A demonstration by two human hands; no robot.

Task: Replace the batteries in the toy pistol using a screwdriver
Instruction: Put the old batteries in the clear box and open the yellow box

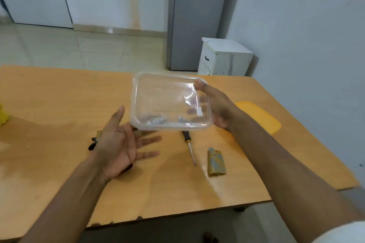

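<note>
From the head camera, the right hand (215, 104) grips the right wall of a clear plastic container (169, 102), thumb over the rim, tilted toward the near side above the middle of the table (59, 92). Small pale items, probably batteries (158, 120), gather at its low near edge. The left hand (120, 144) waits palm-up, fingers spread wide, holding nothing, under the near-left corner.

The toy pistol (96, 140) lies mostly hidden behind that hand. The screwdriver (190, 147) and a cover piece (215, 162) lie toward the near right edge, the yellow lid (260, 118) at the right edge.

Tip slowly so the batteries slide into the cupped palm rather than scatter.
</note>
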